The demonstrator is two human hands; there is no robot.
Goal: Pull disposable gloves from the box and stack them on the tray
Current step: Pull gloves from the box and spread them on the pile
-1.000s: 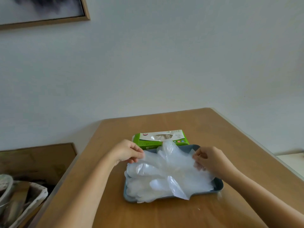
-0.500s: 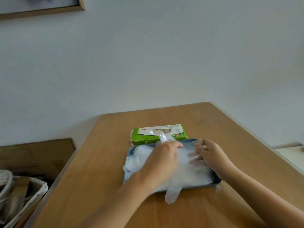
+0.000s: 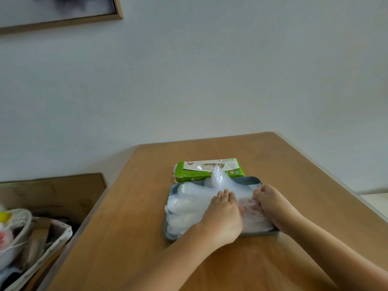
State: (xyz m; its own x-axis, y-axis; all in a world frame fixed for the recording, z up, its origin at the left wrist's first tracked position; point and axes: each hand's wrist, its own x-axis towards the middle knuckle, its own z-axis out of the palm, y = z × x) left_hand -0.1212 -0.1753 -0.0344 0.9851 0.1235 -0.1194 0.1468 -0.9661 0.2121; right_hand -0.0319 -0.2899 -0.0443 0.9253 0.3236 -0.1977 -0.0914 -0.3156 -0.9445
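A stack of clear, crinkled plastic gloves point(image 3: 189, 204) fills the blue-grey tray point(image 3: 171, 235) beneath both hands. The left hand point(image 3: 223, 215) presses flat on it; the right hand point(image 3: 270, 203) pinches its edge. A green cardboard box point(image 3: 195, 176) sits just beyond the fingertips, and the wooden desk point(image 3: 136, 227) spreads wide to either side.

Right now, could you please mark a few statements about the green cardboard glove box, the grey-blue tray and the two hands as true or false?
1. The grey-blue plastic tray sits on the near side of the green and white cardboard glove box. True.
2. The left hand lies flat on the pile of clear plastic gloves. True.
3. The tray is bare. False: the pile fills it.
4. The right hand reaches into the box. False: its fingers curl on the pile's right end.
5. One clear glove sticks up at the box's opening. True.
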